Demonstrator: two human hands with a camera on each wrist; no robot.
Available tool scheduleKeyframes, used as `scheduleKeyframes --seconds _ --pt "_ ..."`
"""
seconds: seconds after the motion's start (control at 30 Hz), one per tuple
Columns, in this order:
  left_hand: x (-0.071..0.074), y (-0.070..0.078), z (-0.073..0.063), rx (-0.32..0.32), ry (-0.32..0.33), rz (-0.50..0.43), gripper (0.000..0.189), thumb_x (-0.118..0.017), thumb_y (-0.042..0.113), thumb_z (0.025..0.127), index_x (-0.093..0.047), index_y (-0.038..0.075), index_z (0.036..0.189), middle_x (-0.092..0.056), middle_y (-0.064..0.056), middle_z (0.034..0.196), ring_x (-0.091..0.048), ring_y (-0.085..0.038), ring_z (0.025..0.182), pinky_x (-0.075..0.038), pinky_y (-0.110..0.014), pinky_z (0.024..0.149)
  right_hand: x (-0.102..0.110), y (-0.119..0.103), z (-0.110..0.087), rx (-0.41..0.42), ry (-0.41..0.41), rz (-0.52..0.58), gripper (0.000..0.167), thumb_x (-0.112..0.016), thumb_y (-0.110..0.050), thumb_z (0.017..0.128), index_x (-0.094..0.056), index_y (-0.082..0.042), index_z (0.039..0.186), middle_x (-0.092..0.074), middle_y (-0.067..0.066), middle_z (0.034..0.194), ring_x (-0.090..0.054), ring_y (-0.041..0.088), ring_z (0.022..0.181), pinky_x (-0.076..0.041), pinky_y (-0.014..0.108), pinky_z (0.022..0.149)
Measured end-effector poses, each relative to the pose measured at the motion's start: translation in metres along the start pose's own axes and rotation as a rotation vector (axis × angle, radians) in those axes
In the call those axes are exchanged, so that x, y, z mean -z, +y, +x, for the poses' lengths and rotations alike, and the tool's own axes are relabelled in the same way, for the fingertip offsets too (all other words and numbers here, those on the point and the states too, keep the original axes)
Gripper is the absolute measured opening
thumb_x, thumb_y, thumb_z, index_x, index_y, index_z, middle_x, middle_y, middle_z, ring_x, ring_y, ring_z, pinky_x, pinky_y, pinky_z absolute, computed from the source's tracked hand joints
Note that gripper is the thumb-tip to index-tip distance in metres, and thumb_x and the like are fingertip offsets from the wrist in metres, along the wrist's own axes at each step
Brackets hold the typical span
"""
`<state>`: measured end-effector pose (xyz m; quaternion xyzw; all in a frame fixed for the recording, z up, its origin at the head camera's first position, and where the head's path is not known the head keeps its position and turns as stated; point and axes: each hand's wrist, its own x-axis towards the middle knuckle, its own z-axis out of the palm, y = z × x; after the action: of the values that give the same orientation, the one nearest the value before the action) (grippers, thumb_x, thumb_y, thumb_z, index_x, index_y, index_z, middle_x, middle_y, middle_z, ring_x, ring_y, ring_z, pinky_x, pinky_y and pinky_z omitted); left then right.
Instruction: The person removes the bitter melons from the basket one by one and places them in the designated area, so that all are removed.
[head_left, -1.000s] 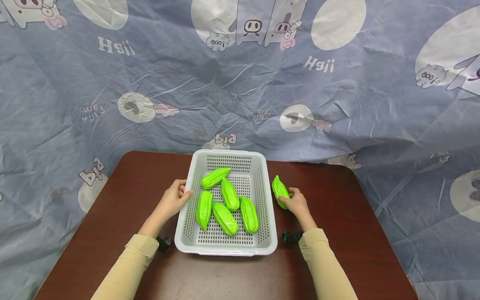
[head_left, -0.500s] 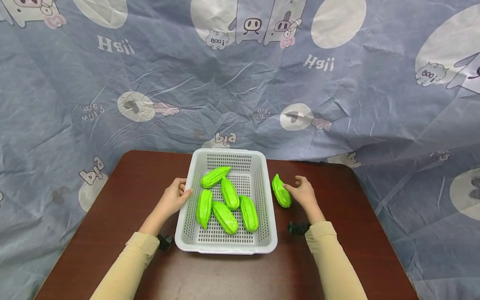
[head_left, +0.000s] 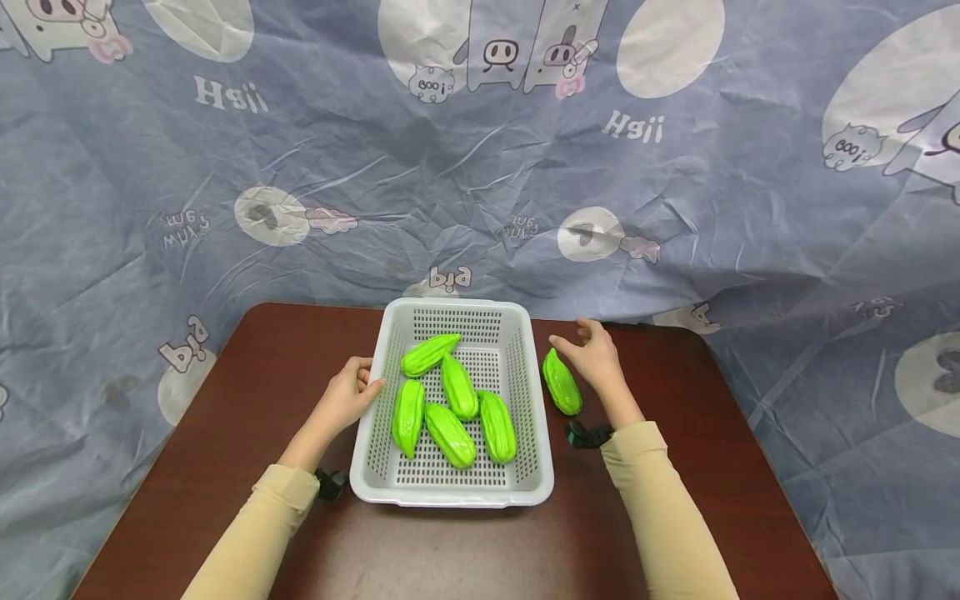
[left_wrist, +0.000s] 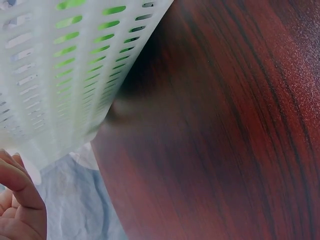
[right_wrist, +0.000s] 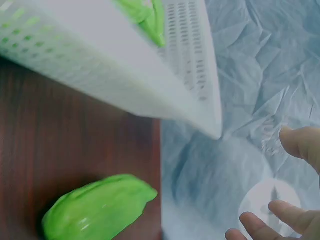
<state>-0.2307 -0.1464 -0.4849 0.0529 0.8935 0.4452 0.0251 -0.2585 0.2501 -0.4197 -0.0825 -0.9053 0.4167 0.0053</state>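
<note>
A light grey perforated plastic basket (head_left: 452,497) stands on the table with several bright green ridged gourds inside, one of them a gourd (head_left: 459,387) near the middle. My left hand (head_left: 350,392) grips its left rim, thumb over the edge and fingers outside; the left wrist view has only part of that hand (left_wrist: 20,200) beside the wall. Another green gourd (head_left: 562,382), pointed at its far end, lies on the table just right of the basket. My right hand (head_left: 595,354) hovers beside and beyond its tip, holding nothing, thumb and fingers apart. In the right wrist view the gourd (right_wrist: 97,207) lies away from the fingers.
The dark red-brown table (head_left: 697,467) reaches out on both sides of the basket. A blue-grey printed cloth (head_left: 480,183) hangs behind its far edge. Dark wrist-worn devices, such as the right one (head_left: 587,434), sit at both wrists.
My right hand has let go of the gourd on the table, lifted to its right, then moved away from me toward its far end. The left hand stays on the basket rim.
</note>
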Motion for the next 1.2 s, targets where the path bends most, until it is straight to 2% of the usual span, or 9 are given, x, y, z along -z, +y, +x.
scheduleKeyframes --seconds 0.37,0.67,0.93,1.2 --pt "0.000 0.000 0.001 0.009 -0.001 -0.006 0.049 -0.061 0.016 0.098 -0.042 -0.003 0.139 -0.059 -0.016 0.103 -0.061 -0.022 0.085 -0.056 -0.035 0.073 -0.009 -0.030 0.001 0.025 -0.028 0.053 0.079 -0.067 -0.043 0.091 -0.031 -0.009 0.153 -0.039 0.019 0.152 -0.038 0.037 0.140 -0.038 0.053 0.110" --pt "-0.001 0.001 0.000 0.007 0.002 -0.003 0.049 -0.061 0.015 0.098 -0.041 -0.004 0.139 -0.059 -0.017 0.102 -0.061 -0.023 0.084 -0.056 -0.035 0.071 -0.028 -0.053 -0.006 0.056 -0.056 0.048 0.076 -0.067 -0.039 0.092 -0.032 -0.008 0.153 -0.041 0.019 0.150 -0.041 0.036 0.137 -0.041 0.051 0.107" --pt "-0.001 0.002 0.000 0.009 0.002 -0.007 0.050 -0.061 0.016 0.098 -0.041 -0.004 0.139 -0.059 -0.017 0.102 -0.062 -0.023 0.084 -0.057 -0.036 0.071 -0.049 -0.063 -0.011 0.072 -0.099 0.077 0.078 -0.070 -0.039 0.090 -0.033 -0.010 0.152 -0.040 0.017 0.150 -0.039 0.037 0.139 -0.041 0.053 0.107" --pt "0.000 0.001 -0.001 0.018 -0.010 -0.016 0.050 -0.061 0.017 0.098 -0.040 -0.003 0.140 -0.059 -0.016 0.104 -0.062 -0.022 0.084 -0.057 -0.035 0.070 -0.071 -0.068 -0.012 0.086 -0.114 0.055 0.077 -0.072 -0.037 0.089 -0.036 -0.009 0.151 -0.043 0.018 0.148 -0.041 0.038 0.137 -0.043 0.053 0.105"
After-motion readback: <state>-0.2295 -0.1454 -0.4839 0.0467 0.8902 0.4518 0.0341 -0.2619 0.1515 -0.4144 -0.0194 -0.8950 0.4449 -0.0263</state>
